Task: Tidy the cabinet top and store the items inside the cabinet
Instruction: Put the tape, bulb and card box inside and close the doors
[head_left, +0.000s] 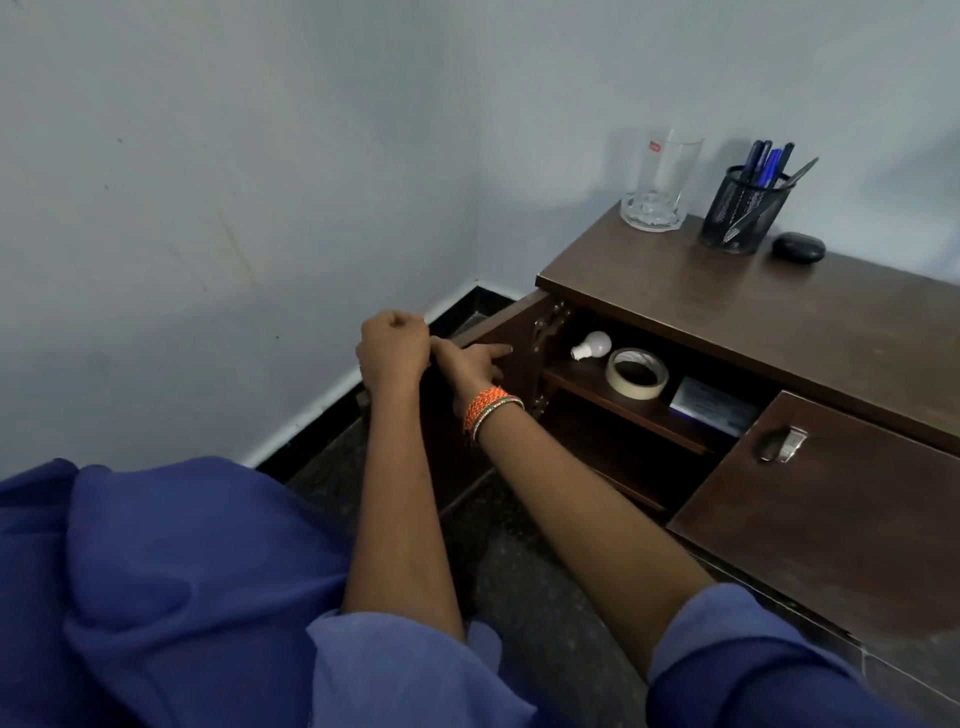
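Left hand (392, 345): fingers curled over the top edge of the open door (498, 358), gripping it; at about 9 o'clock from the cabinet opening.
Right hand (467, 364): laid against the inner face of the same door, forefinger stretched toward 3 o'clock; grasping nothing that can be made out (bangles on the wrist).
Cabinet (779, 306): left door swung wide, right door (831, 499) closed, metal handle at its upper left.
Shelf inside: bulb (592, 345) lying on its side, tape roll (636, 373) flat just at 4 o'clock of it, a box (714, 408) further toward 4 o'clock, half hidden behind the closed door.
Top, still to clear: glass (657, 182) at the far left corner, pen holder (745, 208) at 3 o'clock of the glass, small dark case (798, 247) just at 4 o'clock of the holder.
Glass, handling: likely heavy at the thick base, smooth, breakable; best taken round the lower body, set down upright, well apart from the bulb (fragile too).
Pen holder, handling: mesh, probably light and stiff; top-heavy with pens leaning out, so hold round the wall and keep level.
Dark case, handling: rounded, glossy, apt to slip; pinch across its width.
Progress: judged partway, three items on top, shelf space free near the front edge.
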